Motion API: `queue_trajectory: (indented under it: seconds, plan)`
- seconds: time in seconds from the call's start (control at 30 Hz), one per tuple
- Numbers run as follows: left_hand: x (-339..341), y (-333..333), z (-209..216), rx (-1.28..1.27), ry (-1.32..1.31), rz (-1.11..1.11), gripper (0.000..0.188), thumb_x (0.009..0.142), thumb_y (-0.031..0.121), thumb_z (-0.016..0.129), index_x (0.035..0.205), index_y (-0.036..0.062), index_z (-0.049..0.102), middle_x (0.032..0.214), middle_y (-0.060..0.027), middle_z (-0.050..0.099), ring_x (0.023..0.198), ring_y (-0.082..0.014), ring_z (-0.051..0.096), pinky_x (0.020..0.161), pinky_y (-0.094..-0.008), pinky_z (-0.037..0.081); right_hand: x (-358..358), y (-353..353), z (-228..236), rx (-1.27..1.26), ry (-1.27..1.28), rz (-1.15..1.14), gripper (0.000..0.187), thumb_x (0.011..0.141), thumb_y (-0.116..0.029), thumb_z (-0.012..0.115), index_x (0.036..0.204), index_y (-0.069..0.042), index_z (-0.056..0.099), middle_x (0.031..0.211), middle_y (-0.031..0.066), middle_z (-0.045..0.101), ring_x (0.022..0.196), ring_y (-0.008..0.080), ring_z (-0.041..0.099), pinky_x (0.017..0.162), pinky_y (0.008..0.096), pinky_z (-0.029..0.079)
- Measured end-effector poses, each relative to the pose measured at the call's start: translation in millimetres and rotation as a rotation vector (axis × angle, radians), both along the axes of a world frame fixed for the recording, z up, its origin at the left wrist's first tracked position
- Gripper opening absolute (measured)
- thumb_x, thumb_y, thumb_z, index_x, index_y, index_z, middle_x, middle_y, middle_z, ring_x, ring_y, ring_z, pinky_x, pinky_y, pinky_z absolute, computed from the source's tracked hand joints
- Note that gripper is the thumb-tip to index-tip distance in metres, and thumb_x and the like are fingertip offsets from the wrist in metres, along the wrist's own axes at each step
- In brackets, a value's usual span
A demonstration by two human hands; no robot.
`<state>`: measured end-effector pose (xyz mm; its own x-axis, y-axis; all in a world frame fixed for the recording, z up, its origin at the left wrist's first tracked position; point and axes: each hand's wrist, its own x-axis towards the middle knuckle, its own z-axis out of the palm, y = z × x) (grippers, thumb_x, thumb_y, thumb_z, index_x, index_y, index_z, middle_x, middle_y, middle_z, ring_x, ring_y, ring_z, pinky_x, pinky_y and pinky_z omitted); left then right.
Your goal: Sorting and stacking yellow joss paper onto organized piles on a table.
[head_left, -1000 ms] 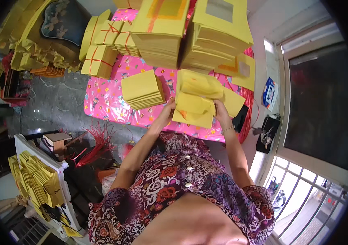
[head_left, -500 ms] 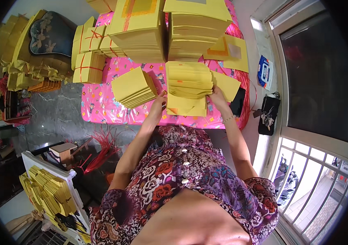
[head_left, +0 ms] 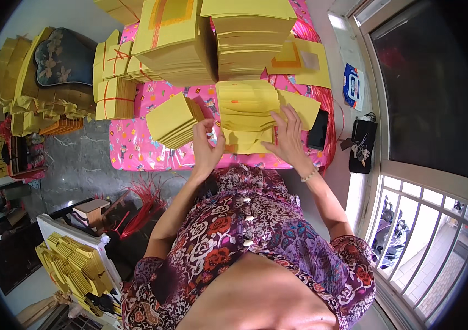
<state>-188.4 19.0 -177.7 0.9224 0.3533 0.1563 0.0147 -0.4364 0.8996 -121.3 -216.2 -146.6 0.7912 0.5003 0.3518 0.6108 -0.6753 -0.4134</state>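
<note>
In front of me a loose pile of folded yellow paper [head_left: 247, 104] fans out toward me on the pink table cover. My right hand [head_left: 290, 140] is open over its right side, fingers spread and touching the paper. To the left lies a slanted stack of yellow paper [head_left: 170, 118], its layers stepped along the near edge. Beside that stack's right edge is my left hand [head_left: 207, 151], fingers bent, thumb apart, with nothing visible in it. A flat yellow sheet [head_left: 302, 107] sticks out to the right of the pile.
Tall yellow paper stacks [head_left: 256, 47] stand at the table's far side. Tied yellow bundles [head_left: 115, 99] sit at the left. A dark phone [head_left: 317, 130] and red strands [head_left: 330, 132] lie along the right edge, with keys [head_left: 361, 151] on the ledge beyond.
My right hand has let go of the paper edge and spread its fingers over the pile. My left hand has lifted slightly and opened beside the left stack.
</note>
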Motion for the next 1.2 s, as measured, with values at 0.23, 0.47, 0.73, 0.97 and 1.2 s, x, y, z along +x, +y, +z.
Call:
queue_trajectory:
  seconds: [0.23, 0.47, 0.73, 0.97, 1.2]
  plan:
    - [-15.3, -10.9, 6.7, 0.437, -0.341, -0.377, 0.03, 0.073, 0.008, 0.065, 0.101, 0.0069, 0.057, 0.101, -0.0121, 0.052, 0.089, -0.0301, 0.051, 0.077, -0.0383, 0.042, 54.2, 14.6, 2.9, 0.105, -0.015, -0.039, 0.022, 0.074, -0.018, 0.071, 0.091, -0.009, 0.06, 0.111, 0.0116, 0.051, 0.113, 0.0336, 0.044, 0.09, 0.0454, 0.035]
    - [29.8, -15.3, 18.2, 0.498, -0.183, -0.505, 0.029, 0.079, 0.015, 0.06, 0.107, 0.0082, 0.058, 0.108, -0.011, 0.057, 0.097, -0.0312, 0.053, 0.083, -0.0407, 0.042, 104.1, 20.5, -24.2, 0.269, 0.156, -0.059, 0.017, 0.078, -0.017, 0.069, 0.086, -0.005, 0.059, 0.088, 0.0108, 0.057, 0.091, 0.0287, 0.055, 0.079, 0.0388, 0.043]
    - [61.8, -7.5, -5.0, 0.528, 0.133, -0.739, 0.057, 0.071, 0.023, 0.065, 0.124, 0.0073, 0.049, 0.116, -0.0182, 0.051, 0.102, -0.0366, 0.056, 0.081, -0.0445, 0.05, 91.1, 21.2, -18.6, 0.417, 0.124, -0.11, 0.022, 0.078, -0.016, 0.069, 0.09, -0.002, 0.056, 0.088, 0.0108, 0.056, 0.088, 0.0287, 0.056, 0.077, 0.0397, 0.045]
    - [69.9, -18.0, 8.6, 0.728, 0.243, -0.838, 0.071, 0.066, 0.031, 0.07, 0.129, 0.007, 0.048, 0.126, -0.0157, 0.043, 0.118, -0.0349, 0.046, 0.092, -0.0465, 0.044, 19.8, 23.5, -23.2, 0.255, 0.12, -0.147, 0.03, 0.078, -0.015, 0.067, 0.105, -0.006, 0.056, 0.104, 0.0138, 0.052, 0.097, 0.0323, 0.053, 0.079, 0.0415, 0.044]
    - [81.1, -7.6, 6.1, 0.818, -0.12, -0.831, 0.069, 0.06, 0.038, 0.071, 0.119, 0.0059, 0.056, 0.135, -0.0176, 0.04, 0.13, -0.0379, 0.032, 0.11, -0.0491, 0.024, 34.8, 35.5, -45.5, 0.122, 0.142, -0.186, 0.053, 0.078, -0.016, 0.067, 0.126, -0.008, 0.047, 0.115, 0.0154, 0.046, 0.103, 0.0353, 0.05, 0.085, 0.0451, 0.043]
